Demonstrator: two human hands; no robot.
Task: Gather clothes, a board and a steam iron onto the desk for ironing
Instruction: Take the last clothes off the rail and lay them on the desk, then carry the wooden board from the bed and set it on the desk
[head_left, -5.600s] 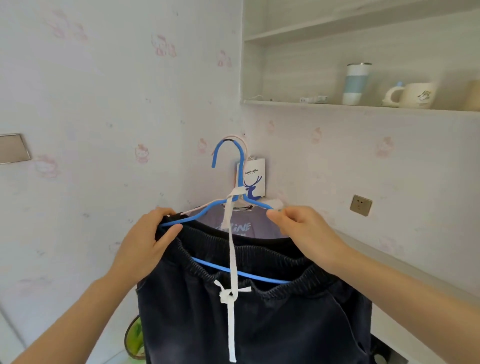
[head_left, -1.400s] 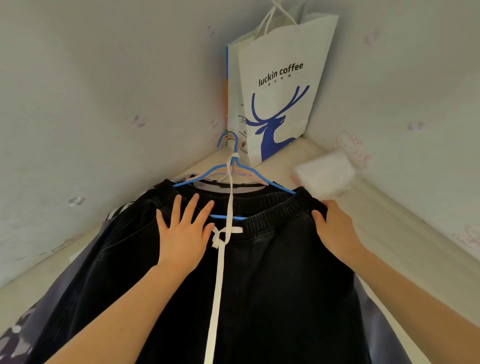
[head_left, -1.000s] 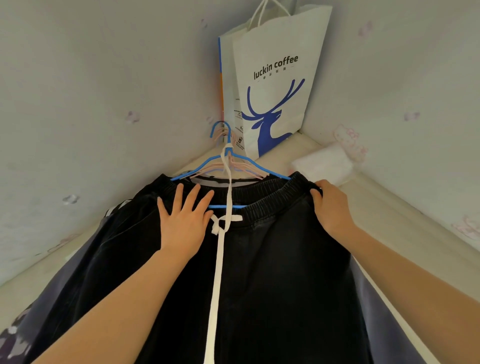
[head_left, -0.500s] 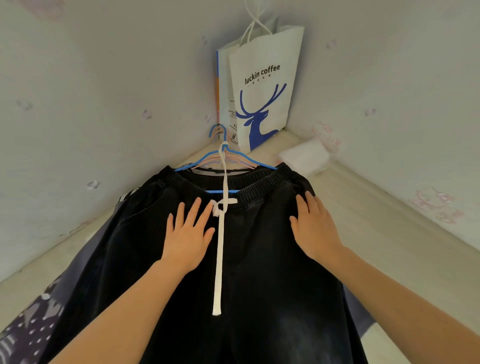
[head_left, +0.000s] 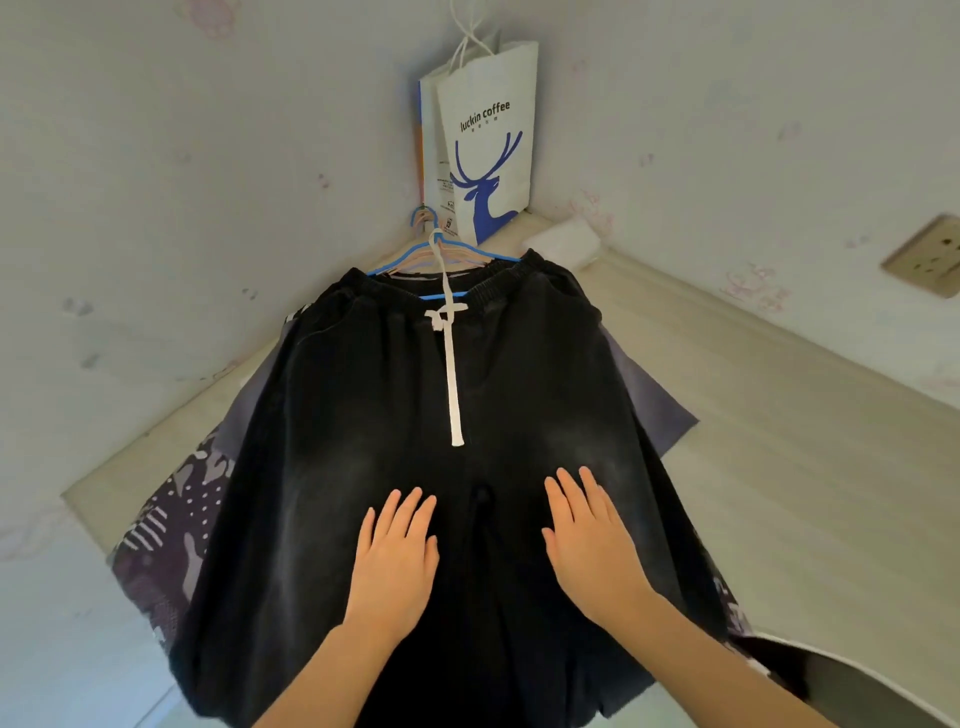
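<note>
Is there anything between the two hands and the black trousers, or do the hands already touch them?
Nothing visible is between them. The left hand and the right hand both lie flat on the black trousers, which lie on the desk over a patterned garment.

Soft even daylight, wide-angle edge distortion

Black drawstring trousers (head_left: 363, 415) lie flat on the pale desk (head_left: 805, 467), on a blue hanger (head_left: 400, 260). The left hand (head_left: 395, 556) and right hand (head_left: 592, 540) press on them, fingers straight. A patterned purple garment (head_left: 171, 519) lies beneath; a luckin coffee paper bag (head_left: 488, 156) stands beyond the waistband.
</note>
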